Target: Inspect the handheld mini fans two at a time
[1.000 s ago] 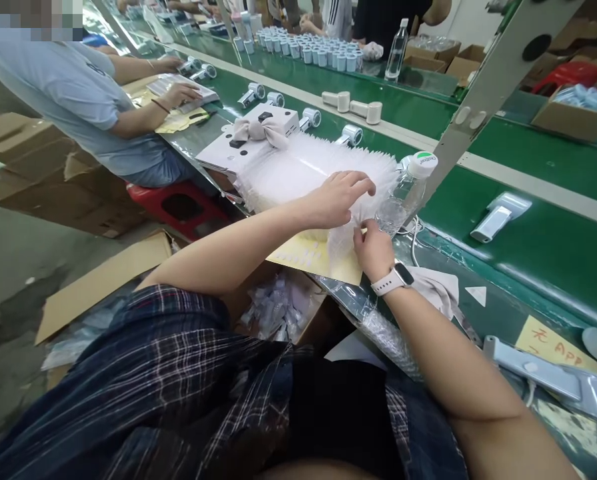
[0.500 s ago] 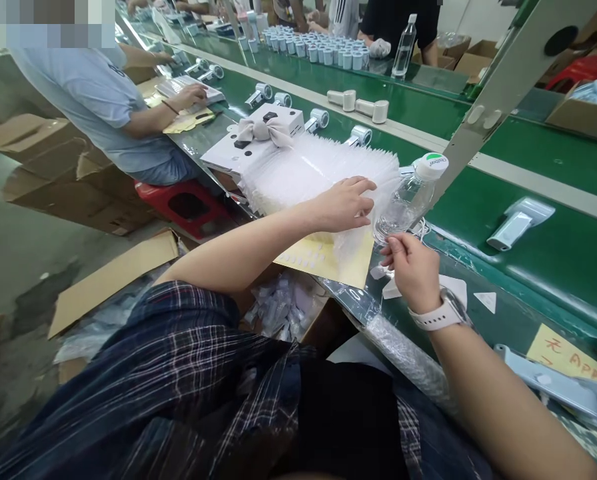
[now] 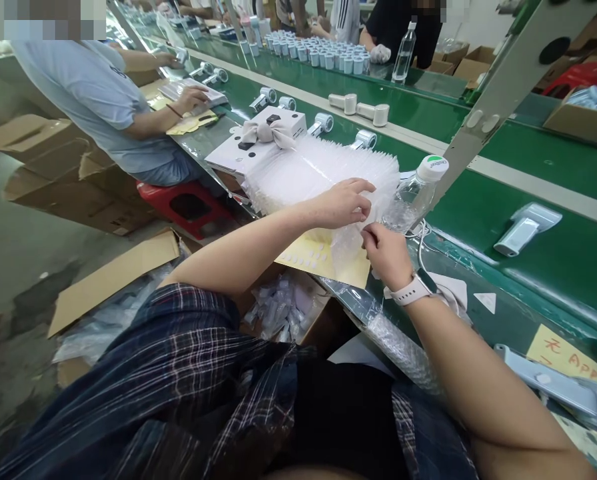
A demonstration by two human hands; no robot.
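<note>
My left hand [image 3: 351, 203] rests over a thick stack of thin translucent plastic bags [image 3: 313, 170], its fingers bent but apart. Close beside those fingertips, my right hand [image 3: 388, 250] pinches thumb to forefinger at the right edge of the stack. Whatever is in that pinch is too small or hidden to make out. Under the stack's near corner lies a yellow sheet [image 3: 351, 270] bearing rows of small white pieces. A clear bottle [image 3: 413, 193] with a white cap stands just beyond my right hand.
A white box [image 3: 283, 120] with a grey bow sits behind the bags. Several pale blue devices [image 3: 526, 230] lie along the green conveyor [image 3: 568, 180]. A slanted metal post [image 3: 471, 133] rises at right. At left sits a co-worker [image 3: 93, 100]. Below the table edge is a carton of wrapped parts [image 3: 281, 303].
My right hand has moved left and slightly up, from beside the bottle's base to my left fingertips. The left fingers have curled slightly; the left arm has hardly moved.
</note>
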